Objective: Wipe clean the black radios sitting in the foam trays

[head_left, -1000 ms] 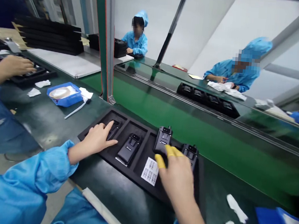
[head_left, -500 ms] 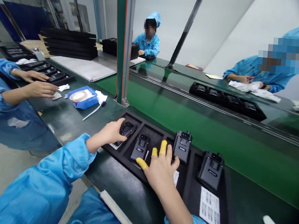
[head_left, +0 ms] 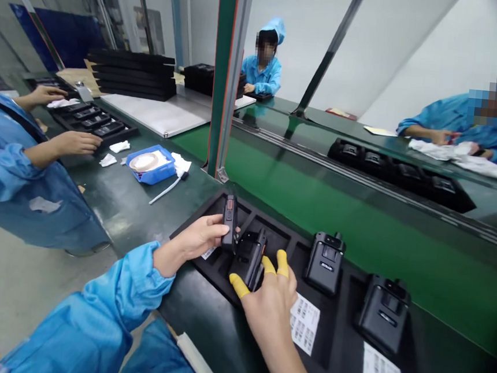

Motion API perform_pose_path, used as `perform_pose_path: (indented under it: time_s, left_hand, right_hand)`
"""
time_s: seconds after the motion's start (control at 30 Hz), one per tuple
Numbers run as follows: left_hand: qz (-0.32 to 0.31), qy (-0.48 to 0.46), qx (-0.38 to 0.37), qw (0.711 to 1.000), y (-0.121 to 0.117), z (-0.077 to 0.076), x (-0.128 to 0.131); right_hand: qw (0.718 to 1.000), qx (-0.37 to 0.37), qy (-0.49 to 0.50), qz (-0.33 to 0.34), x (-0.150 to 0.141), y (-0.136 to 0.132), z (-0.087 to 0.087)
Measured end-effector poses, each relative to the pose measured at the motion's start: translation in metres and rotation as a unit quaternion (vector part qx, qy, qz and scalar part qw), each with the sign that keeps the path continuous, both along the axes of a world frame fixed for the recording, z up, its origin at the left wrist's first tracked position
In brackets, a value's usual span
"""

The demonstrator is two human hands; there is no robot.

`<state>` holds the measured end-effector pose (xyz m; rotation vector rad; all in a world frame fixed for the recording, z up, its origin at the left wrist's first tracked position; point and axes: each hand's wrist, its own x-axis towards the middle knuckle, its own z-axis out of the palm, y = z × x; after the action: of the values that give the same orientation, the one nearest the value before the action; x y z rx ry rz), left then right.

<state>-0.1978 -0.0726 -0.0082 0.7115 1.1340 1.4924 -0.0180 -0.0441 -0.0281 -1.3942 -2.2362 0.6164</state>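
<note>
My left hand (head_left: 203,237) grips a black handheld device (head_left: 229,222) with a stubby, walkie-talkie shape, turned so its narrow side with an orange-red button faces me. A second device of the same kind (head_left: 247,257) tilts up from the black foam tray (head_left: 326,338), between the thumb and fingers of my right hand (head_left: 267,295). Yellow finger cots cover several of that hand's fingertips. To the right, a third device (head_left: 326,264) and a fourth device (head_left: 384,311) rest in the tray, each above a white label sheet, one (head_left: 305,323) beside my right wrist.
A blue bin (head_left: 152,166) with a tape roll and a white-handled brush (head_left: 167,188) lie to the left. A co-worker's hands (head_left: 76,143) are at another tray (head_left: 118,134). A green-bottomed partition (head_left: 275,174) with a metal post (head_left: 229,80) borders the bench behind my tray.
My left hand has lifted the leftmost device and turned it edge-on. My right hand has closed around the second device, which now tilts. The view has shifted somewhat left.
</note>
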Motion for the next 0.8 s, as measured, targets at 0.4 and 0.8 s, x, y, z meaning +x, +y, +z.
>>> perform_pose_path:
  time_s: [0.4, 0.8]
  left_hand:
    - [-0.027, -0.054, 0.05, 0.997, -0.009, -0.008, 0.012]
    - [-0.036, -0.038, 0.032, 0.998, 0.001, -0.006, 0.013]
  right_hand:
    - [0.967, -0.227, 0.113, -0.026, 0.0, 0.004, 0.013]
    - [0.932, -0.231, 0.271, -0.064, 0.037, -0.01, 0.001]
